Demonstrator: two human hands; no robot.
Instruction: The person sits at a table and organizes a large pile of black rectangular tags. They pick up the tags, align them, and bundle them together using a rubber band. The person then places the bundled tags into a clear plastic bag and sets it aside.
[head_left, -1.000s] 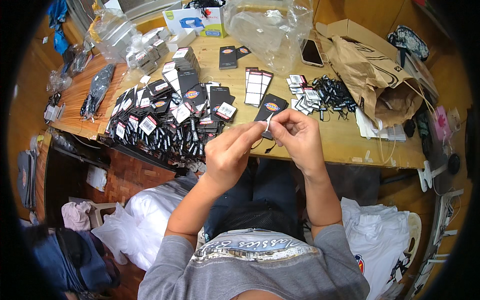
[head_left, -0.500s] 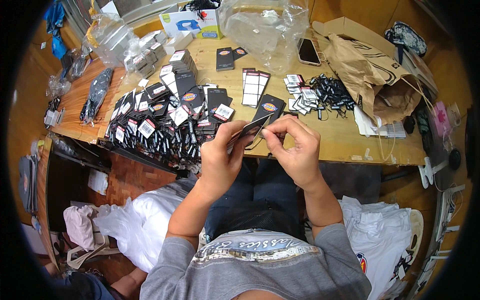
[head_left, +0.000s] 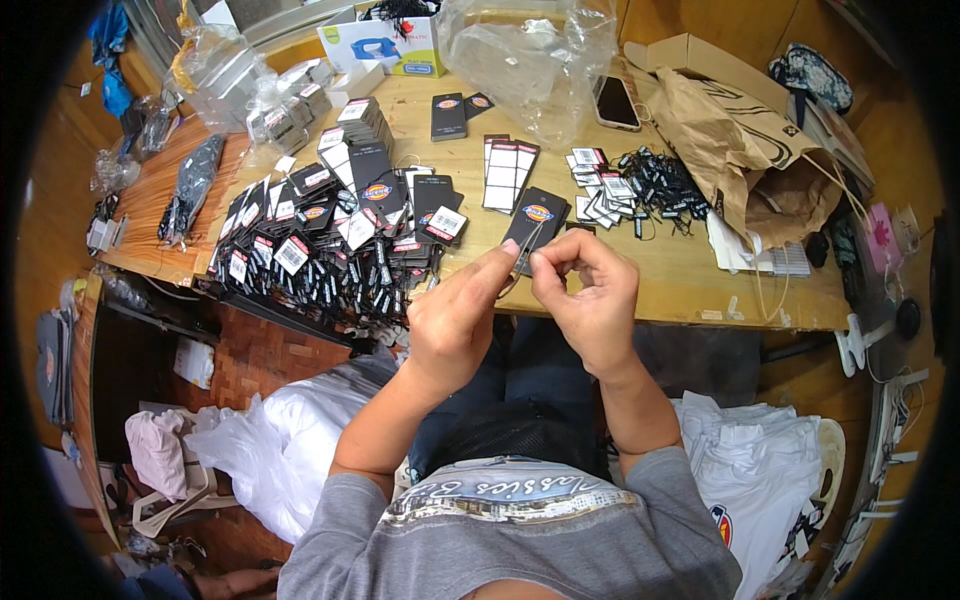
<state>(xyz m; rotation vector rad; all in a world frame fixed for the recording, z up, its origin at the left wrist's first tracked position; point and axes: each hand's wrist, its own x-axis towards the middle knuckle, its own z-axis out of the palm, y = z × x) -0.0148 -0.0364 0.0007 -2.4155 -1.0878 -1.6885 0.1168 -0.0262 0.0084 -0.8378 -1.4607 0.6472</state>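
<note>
left hand point(head_left: 457, 315): grip unclear | right hand point(head_left: 594, 300): pinching thin cord point(head_left: 525, 254) | flat, rectangular black tags point(head_left: 546, 202) beyond

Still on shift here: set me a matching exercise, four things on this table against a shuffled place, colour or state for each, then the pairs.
1. Phone
2. Paper bag
3. Larger tag heap
4. Smaller tag pile

A. To the left of the left hand
B. Brown, mouth open
C. Between the black tag stack and the paper bag
D. Dark-screened, lying flat

Pairs: 1-D, 2-B, 3-A, 4-C
</note>
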